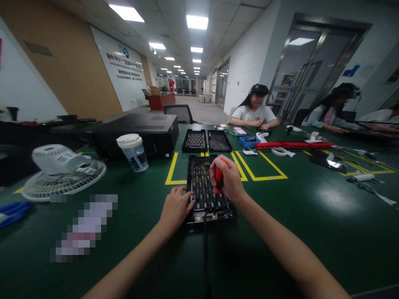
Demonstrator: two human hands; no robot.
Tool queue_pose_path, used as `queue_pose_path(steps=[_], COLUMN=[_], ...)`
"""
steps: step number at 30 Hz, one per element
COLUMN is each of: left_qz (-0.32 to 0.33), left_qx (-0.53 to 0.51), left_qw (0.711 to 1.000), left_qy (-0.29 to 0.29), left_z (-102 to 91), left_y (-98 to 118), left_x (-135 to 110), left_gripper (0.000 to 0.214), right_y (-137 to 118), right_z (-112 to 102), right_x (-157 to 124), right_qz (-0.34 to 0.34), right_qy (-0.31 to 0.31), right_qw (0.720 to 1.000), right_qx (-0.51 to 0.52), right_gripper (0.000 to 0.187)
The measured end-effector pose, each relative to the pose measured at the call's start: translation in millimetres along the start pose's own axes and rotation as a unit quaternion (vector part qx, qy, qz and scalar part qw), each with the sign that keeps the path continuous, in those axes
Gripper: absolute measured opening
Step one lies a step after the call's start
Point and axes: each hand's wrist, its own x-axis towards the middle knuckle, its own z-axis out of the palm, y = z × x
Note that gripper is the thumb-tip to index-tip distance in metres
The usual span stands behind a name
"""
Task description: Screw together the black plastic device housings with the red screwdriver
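A black keypad-like tray [199, 191], its inside filled with rows of dark rounded cells, lies on the green table in front of me. My right hand [229, 178] is closed around a screwdriver [219, 176] with a red and black handle, held upright over the tray's right side. The screwdriver's tip is too dark to make out. My left hand [177, 205] rests at the tray's left edge, fingers spread and touching its rim. Small parts show along the tray's near end, where a black cable or strap [205, 245] runs toward me.
Beyond stand two more black trays, one with round silvery pieces [195, 140], the other a plain shell [219, 141]. At left are a clear cup [134, 153], a white fan [62, 170] and a large black case [140, 133]. A blue bin [248, 142] and a seated person [254, 110] are across.
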Motion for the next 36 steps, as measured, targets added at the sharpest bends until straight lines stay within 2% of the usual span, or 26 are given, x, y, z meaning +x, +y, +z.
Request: queue_pose_path(steps=[4, 9, 23, 36], left_qz=[-0.001, 0.019, -0.001, 0.013], left_qx=[0.014, 0.02, 0.013, -0.028], left_qw=[1.0, 0.999, 1.0, 0.999], left_qy=[-0.02, -0.019, -0.026, -0.015], left_z=[1.4, 5.7, 18.5, 8.3], left_y=[1.8, 6.9, 8.8, 16.8], left_x=[11.4, 21.9, 31.3, 28.7], left_gripper=[0.02, 0.018, 0.011, 0.01], right_y=[0.1, -5.4, -25.8, -20.4], right_z=[-2.6, -10.1, -24.7, -21.2], right_x=[-0.1, 3.3, 6.9, 4.8], right_qz=[0.012, -0.008, -0.055, -0.038], right_qy=[0.0, 0.02, 0.041, 0.038], right_qw=[1.0, 0.998, 0.993, 0.994], right_qx=[0.019, 0.06, 0.095, 0.094], right_gripper=[0.021, 0.02, 0.021, 0.02])
